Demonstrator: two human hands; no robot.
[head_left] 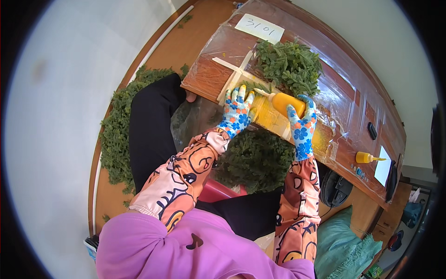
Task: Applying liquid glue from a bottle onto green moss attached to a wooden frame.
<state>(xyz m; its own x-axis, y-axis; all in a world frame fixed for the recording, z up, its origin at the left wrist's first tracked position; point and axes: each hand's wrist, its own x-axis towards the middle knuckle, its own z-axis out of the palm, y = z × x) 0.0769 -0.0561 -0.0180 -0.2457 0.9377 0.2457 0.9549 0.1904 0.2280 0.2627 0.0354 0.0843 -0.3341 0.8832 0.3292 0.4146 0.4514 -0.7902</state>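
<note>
My right hand (302, 122), in a flowered glove, grips a squeeze bottle of yellow-orange liquid (287, 104) that lies tilted over the table edge. The bottle's pale nozzle (261, 92) points left, towards my left hand (239, 111). That hand wears a matching glove with yellow-stained fingertips and rests spread on the table's front edge. A green sprig (256, 85) lies just beyond its fingers, partly hidden by the nozzle. Yellow smears cover the work patch (266, 117) between my hands. Behind the bottle sits a heap of green sprigs (291, 66).
Plastic film and strips of tape (238, 69) cover the wooden table. A paper sheet with writing (259, 28) lies at the back. To the right are a smaller yellow bottle (364, 157) and a black object (372, 130). More greenery (122, 139) lies left and in my lap (256, 157).
</note>
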